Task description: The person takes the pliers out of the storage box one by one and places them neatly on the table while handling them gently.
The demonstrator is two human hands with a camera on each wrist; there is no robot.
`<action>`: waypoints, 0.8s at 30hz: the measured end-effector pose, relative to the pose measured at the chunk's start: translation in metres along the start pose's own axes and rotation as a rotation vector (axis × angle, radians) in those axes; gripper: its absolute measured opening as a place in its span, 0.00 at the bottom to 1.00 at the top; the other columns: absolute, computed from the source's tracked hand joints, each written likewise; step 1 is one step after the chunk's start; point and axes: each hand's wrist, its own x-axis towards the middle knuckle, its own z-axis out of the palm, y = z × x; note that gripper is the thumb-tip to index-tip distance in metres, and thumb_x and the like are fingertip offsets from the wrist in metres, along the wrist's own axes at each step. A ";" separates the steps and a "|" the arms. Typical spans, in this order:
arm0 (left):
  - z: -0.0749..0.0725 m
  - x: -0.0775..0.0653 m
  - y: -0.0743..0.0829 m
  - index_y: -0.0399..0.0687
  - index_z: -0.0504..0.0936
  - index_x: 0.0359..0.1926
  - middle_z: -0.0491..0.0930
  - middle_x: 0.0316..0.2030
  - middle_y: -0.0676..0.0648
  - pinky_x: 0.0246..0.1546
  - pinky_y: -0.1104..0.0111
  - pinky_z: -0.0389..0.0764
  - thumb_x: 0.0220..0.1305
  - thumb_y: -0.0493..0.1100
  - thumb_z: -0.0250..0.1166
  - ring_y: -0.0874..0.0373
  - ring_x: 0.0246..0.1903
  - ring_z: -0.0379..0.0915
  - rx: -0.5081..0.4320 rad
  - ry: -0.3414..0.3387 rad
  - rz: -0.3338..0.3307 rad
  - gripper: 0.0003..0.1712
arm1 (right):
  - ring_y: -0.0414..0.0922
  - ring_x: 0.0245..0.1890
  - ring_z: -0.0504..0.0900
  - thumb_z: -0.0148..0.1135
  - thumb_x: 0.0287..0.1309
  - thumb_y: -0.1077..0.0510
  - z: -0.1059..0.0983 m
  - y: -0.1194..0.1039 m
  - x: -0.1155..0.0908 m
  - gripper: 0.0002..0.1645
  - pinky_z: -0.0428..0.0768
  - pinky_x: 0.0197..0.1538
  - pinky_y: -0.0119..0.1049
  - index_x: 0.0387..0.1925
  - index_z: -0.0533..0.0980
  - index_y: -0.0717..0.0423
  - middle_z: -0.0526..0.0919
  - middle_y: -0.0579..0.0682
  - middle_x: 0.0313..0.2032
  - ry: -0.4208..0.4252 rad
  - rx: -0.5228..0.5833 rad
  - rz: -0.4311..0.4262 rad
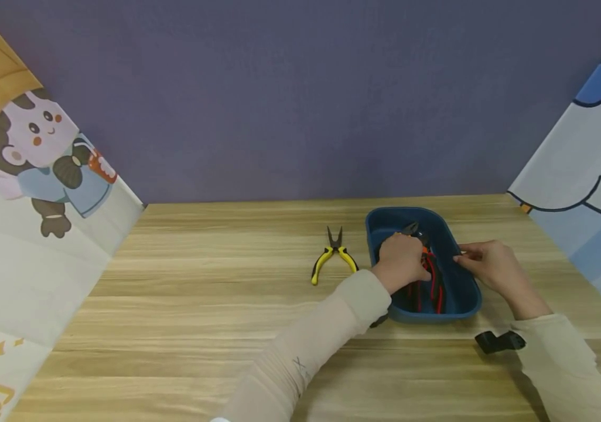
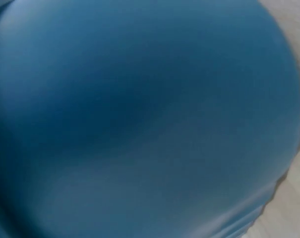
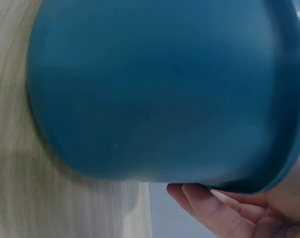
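A blue plastic bin (image 1: 466, 293) stands on the table and holds several pliers (image 1: 440, 287) with red and black handles. My left hand (image 1: 400, 258) reaches down into it among the tools, its fingertips hidden; whether it grips one I cannot tell. Beside its thumb an orange handle shows, and metal jaws stick out beyond the knuckles. At the bin's right side my right hand (image 1: 492, 266) pinches the rim, thumb at the inner side and fingers outside. The right wrist view shows those fingers (image 3: 214, 210) against the outer wall. Only the bin's outer wall (image 2: 150, 119) fills the left wrist view.
Left of the bin lie long-nose pliers (image 1: 335, 249) with yellow and black handles, spread apart, tips pointing away. The wooden table (image 1: 200, 305) meets a dark purple back panel (image 1: 300, 105). Printed cartoon sheets (image 1: 16, 264) hang at both sides.
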 end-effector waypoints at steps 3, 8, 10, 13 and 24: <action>-0.004 -0.002 -0.002 0.60 0.80 0.17 0.80 0.29 0.60 0.22 0.74 0.74 0.46 0.68 0.69 0.64 0.38 0.75 -0.018 0.016 0.002 0.21 | 0.51 0.27 0.82 0.63 0.58 0.61 0.000 0.000 0.000 0.20 0.77 0.29 0.45 0.44 0.77 0.77 0.85 0.62 0.29 0.002 -0.001 -0.003; -0.011 -0.007 -0.006 0.58 0.78 0.15 0.75 0.19 0.58 0.15 0.73 0.69 0.47 0.67 0.69 0.64 0.25 0.72 -0.036 0.033 0.012 0.22 | 0.55 0.28 0.83 0.63 0.57 0.62 0.001 0.000 0.000 0.20 0.78 0.31 0.49 0.44 0.77 0.77 0.84 0.62 0.28 0.016 -0.001 -0.016; -0.013 -0.009 -0.008 0.58 0.77 0.16 0.74 0.18 0.58 0.15 0.73 0.69 0.48 0.67 0.69 0.64 0.22 0.70 -0.043 0.034 0.010 0.22 | 0.56 0.28 0.83 0.63 0.57 0.62 0.001 0.001 0.000 0.20 0.78 0.31 0.50 0.44 0.76 0.77 0.84 0.62 0.28 0.020 0.000 -0.021; -0.017 -0.012 -0.011 0.57 0.77 0.18 0.73 0.19 0.57 0.16 0.73 0.69 0.48 0.66 0.69 0.64 0.21 0.68 -0.051 0.047 0.016 0.21 | 0.55 0.27 0.83 0.63 0.57 0.62 0.001 0.000 0.000 0.20 0.78 0.30 0.49 0.44 0.76 0.77 0.84 0.63 0.28 0.019 0.002 -0.023; -0.034 -0.026 -0.023 0.57 0.76 0.20 0.73 0.18 0.59 0.18 0.75 0.69 0.50 0.62 0.69 0.65 0.19 0.68 -0.112 0.116 0.098 0.19 | 0.56 0.28 0.83 0.63 0.57 0.62 0.001 -0.001 -0.001 0.20 0.78 0.32 0.51 0.45 0.76 0.77 0.84 0.63 0.29 0.012 0.007 0.004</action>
